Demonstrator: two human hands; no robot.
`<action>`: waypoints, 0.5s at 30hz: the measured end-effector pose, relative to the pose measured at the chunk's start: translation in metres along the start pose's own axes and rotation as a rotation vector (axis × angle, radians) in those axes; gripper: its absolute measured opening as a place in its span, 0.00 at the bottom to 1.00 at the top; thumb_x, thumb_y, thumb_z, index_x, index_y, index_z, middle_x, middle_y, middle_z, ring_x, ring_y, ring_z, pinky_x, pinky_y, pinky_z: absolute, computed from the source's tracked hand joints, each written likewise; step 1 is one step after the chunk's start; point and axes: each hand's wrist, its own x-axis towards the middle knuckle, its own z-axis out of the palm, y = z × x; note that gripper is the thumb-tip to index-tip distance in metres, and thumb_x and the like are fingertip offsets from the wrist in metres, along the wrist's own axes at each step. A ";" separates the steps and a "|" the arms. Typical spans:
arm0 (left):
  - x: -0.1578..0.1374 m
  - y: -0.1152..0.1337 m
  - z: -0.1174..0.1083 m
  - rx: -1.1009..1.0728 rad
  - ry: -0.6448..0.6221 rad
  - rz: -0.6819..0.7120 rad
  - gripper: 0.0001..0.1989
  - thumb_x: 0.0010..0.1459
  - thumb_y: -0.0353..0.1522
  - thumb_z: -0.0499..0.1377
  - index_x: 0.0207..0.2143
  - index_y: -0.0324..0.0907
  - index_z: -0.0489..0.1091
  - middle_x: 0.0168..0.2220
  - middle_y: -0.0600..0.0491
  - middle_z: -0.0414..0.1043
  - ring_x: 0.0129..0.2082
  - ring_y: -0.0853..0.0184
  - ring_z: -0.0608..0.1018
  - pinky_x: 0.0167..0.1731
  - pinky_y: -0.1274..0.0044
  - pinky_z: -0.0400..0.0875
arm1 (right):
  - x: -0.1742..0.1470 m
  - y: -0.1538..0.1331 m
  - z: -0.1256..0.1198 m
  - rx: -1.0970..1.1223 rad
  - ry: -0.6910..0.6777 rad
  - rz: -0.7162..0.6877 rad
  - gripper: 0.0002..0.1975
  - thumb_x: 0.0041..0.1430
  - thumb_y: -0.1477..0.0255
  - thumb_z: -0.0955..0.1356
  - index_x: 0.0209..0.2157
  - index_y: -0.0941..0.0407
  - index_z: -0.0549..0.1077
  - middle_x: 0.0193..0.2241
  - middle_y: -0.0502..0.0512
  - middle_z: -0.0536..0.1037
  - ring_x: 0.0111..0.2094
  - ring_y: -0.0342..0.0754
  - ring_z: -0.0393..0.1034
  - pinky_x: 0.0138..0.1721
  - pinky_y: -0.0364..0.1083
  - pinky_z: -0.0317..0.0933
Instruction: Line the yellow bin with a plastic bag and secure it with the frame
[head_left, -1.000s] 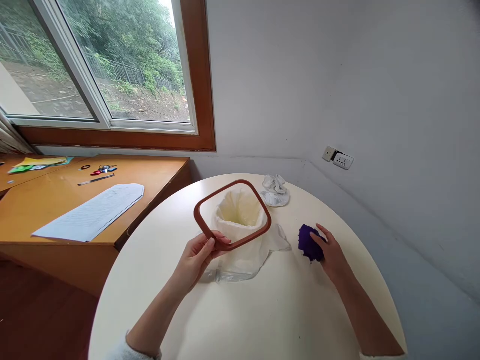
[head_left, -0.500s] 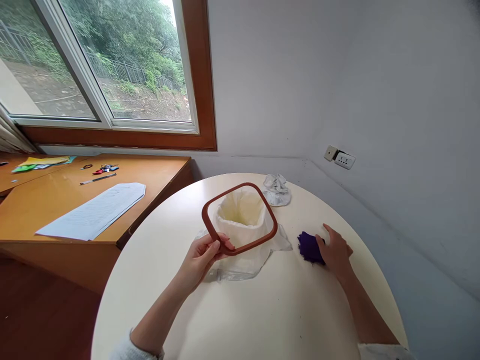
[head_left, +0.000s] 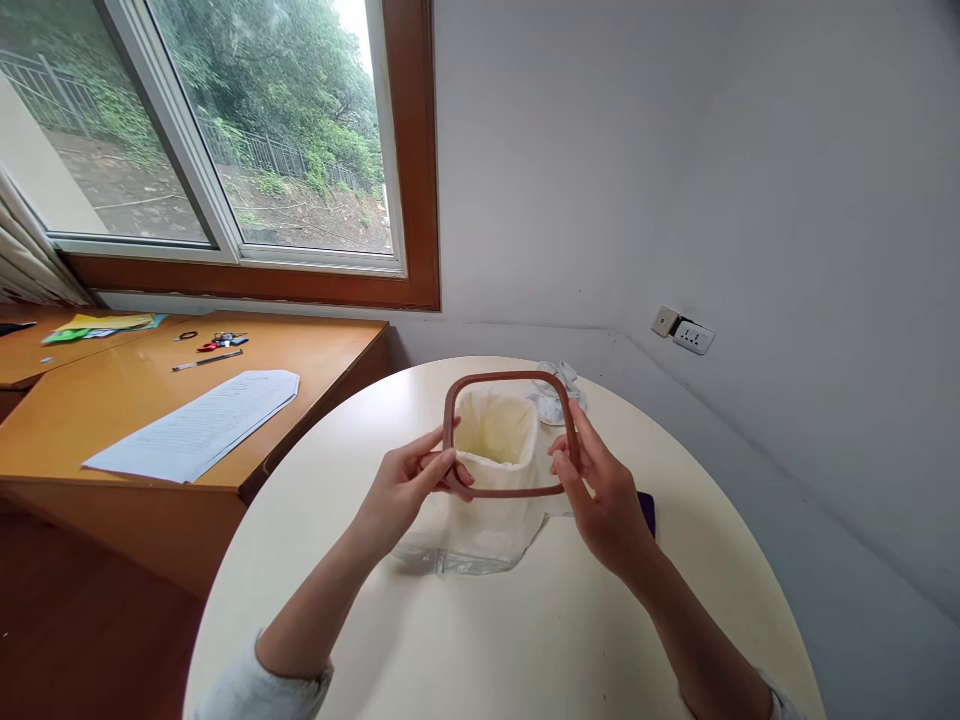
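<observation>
Between my hands is a brown, rounded-square frame [head_left: 510, 492], held up by its two sides. My left hand [head_left: 409, 485] pinches its left side near the lower corner. On the opposite side, my right hand [head_left: 604, 495] grips the frame with thumb and fingers. Behind the frame stands a bin lined with a whitish plastic bag [head_left: 487, 535], whose loose skirt spreads over the table. The bin's pale yellow inside shows through the frame's opening. A dark purple cloth [head_left: 646, 512] lies on the table, mostly hidden by my right hand.
The round white table [head_left: 300, 560] carries these things. A crumpled whitish plastic bag [head_left: 551, 408] lies at its back, partly behind the frame. To the left, a wooden desk [head_left: 330, 350] holds papers [head_left: 202, 425], a pen [head_left: 206, 360] and keys [head_left: 223, 341]. Walls close in behind and right.
My right hand has left the purple cloth, moved left and taken hold of the frame's right side. The frame has shifted right and turned more level.
</observation>
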 end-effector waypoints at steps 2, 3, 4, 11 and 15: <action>0.007 0.012 0.002 0.061 0.035 -0.018 0.31 0.57 0.37 0.55 0.60 0.36 0.50 0.25 0.52 0.72 0.24 0.68 0.74 0.32 0.69 0.72 | 0.013 0.002 0.005 -0.020 0.023 0.021 0.28 0.59 0.68 0.59 0.60 0.55 0.51 0.32 0.51 0.71 0.31 0.42 0.65 0.36 0.43 0.62; 0.009 0.017 0.002 0.099 0.050 -0.021 0.33 0.57 0.37 0.55 0.61 0.36 0.46 0.24 0.52 0.73 0.24 0.67 0.74 0.31 0.69 0.72 | 0.020 0.004 0.006 -0.011 0.027 0.043 0.28 0.59 0.68 0.59 0.60 0.56 0.52 0.31 0.51 0.71 0.29 0.42 0.63 0.34 0.42 0.61; 0.011 0.021 0.003 0.136 0.067 -0.015 0.35 0.56 0.37 0.55 0.62 0.38 0.43 0.23 0.53 0.73 0.24 0.67 0.75 0.30 0.69 0.72 | 0.028 0.008 0.008 0.013 0.027 0.071 0.27 0.58 0.68 0.59 0.60 0.56 0.54 0.30 0.51 0.71 0.26 0.41 0.62 0.31 0.42 0.60; 0.016 0.026 -0.002 0.362 0.039 0.204 0.25 0.53 0.34 0.59 0.54 0.43 0.59 0.35 0.51 0.72 0.34 0.67 0.73 0.39 0.71 0.69 | 0.086 0.023 0.005 0.184 -0.164 0.164 0.22 0.55 0.67 0.60 0.51 0.55 0.67 0.26 0.49 0.67 0.18 0.37 0.50 0.19 0.40 0.49; 0.018 0.019 -0.006 0.601 0.077 0.266 0.15 0.50 0.36 0.61 0.42 0.43 0.70 0.31 0.52 0.70 0.30 0.68 0.70 0.34 0.74 0.67 | 0.111 0.021 0.003 -0.053 -0.284 0.101 0.18 0.57 0.68 0.58 0.44 0.55 0.72 0.27 0.50 0.71 0.20 0.38 0.55 0.22 0.40 0.50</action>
